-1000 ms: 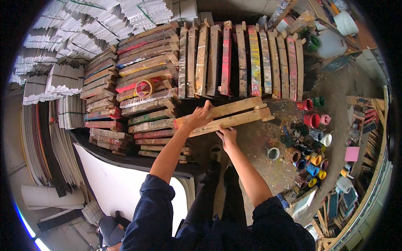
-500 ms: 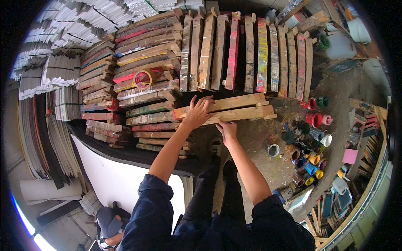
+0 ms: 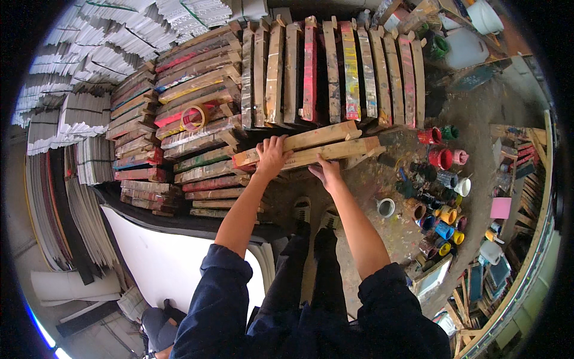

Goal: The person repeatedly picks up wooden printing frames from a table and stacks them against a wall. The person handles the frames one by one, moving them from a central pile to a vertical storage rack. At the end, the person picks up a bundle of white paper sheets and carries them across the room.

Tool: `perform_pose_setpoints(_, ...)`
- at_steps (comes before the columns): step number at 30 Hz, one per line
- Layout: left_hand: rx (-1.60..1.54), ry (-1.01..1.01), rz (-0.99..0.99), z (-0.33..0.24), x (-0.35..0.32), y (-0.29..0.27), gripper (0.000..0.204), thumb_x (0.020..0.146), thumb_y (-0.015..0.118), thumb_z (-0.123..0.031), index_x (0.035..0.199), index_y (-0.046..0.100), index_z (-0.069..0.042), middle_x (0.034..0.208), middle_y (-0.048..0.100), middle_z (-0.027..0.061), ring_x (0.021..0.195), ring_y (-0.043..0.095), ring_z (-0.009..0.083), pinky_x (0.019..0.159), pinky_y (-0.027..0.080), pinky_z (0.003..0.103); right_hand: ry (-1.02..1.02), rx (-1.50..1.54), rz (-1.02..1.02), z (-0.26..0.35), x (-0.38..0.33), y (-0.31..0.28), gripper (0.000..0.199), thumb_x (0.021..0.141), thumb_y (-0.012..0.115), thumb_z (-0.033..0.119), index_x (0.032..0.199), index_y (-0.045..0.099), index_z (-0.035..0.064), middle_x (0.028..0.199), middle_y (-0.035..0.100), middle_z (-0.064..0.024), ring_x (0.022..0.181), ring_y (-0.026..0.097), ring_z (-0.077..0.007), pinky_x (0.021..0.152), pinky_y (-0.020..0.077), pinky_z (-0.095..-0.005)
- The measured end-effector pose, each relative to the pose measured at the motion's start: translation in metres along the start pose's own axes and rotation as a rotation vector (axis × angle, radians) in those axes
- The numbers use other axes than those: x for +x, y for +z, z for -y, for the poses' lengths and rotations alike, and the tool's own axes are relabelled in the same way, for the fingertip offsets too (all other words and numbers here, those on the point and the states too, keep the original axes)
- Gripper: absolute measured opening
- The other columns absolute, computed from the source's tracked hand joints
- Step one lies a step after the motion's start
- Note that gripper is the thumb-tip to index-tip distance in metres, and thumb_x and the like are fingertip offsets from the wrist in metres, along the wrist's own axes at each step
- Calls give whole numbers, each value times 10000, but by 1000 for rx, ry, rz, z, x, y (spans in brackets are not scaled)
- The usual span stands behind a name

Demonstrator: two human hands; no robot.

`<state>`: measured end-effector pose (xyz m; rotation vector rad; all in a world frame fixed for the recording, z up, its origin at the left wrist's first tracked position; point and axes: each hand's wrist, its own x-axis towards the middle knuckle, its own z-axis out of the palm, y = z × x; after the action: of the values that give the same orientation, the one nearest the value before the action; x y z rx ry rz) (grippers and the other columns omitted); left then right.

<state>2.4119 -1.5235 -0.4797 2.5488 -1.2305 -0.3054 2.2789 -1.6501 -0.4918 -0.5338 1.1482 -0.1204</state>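
— What have you got hold of?

— A wooden frame (image 3: 311, 146), lying flat in front of the upright frames (image 3: 332, 72). My left hand (image 3: 272, 157) lies on top of its near bar, fingers curled over it. My right hand (image 3: 326, 172) touches the near edge from below; whether it is clamped shut I cannot tell.

— And around you?

— Stacked frames (image 3: 179, 128) to my left with a tape roll (image 3: 192, 118) on top, paint cans (image 3: 439, 179) on the floor to my right.
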Motion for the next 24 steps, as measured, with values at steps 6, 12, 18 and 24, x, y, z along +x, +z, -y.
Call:
perform_pose_setpoints(6,-66,120,-32,-5,-8,4,486,729,586,-335,1122,427,-97,967,429,68,914,399,258,780,276,425,-59,26,61,-15,-20,-15,310,814,535,66,1077,402,-30,1077,449,-153,969,506,-291,846,469,-428)
perform_pose_setpoints(12,-183,99,31,-17,4,5,487,732,586,-330,1128,430,-93,994,447,65,947,403,260,786,274,423,-96,25,67,-23,-38,-2,307,805,545,56,1055,385,-23,1039,451,-139,942,516,-267,819,493,-402)
perform_pose_setpoints(18,-54,35,59,-35,19,11,607,797,516,-287,1302,239,-95,1271,334,71,1194,282,236,990,110,536,-39,45,-18,2,-6,4,422,820,526,63,1152,270,18,1101,413,-131,940,496,-254,893,446,-369)
perform_pose_setpoints(24,38,73,75,-35,15,8,661,825,478,-305,1338,134,-71,1386,157,79,1285,127,237,1006,64,530,61,-77,-16,13,0,-6,424,817,546,95,1132,282,-5,1102,411,-128,929,492,-229,882,436,-322)
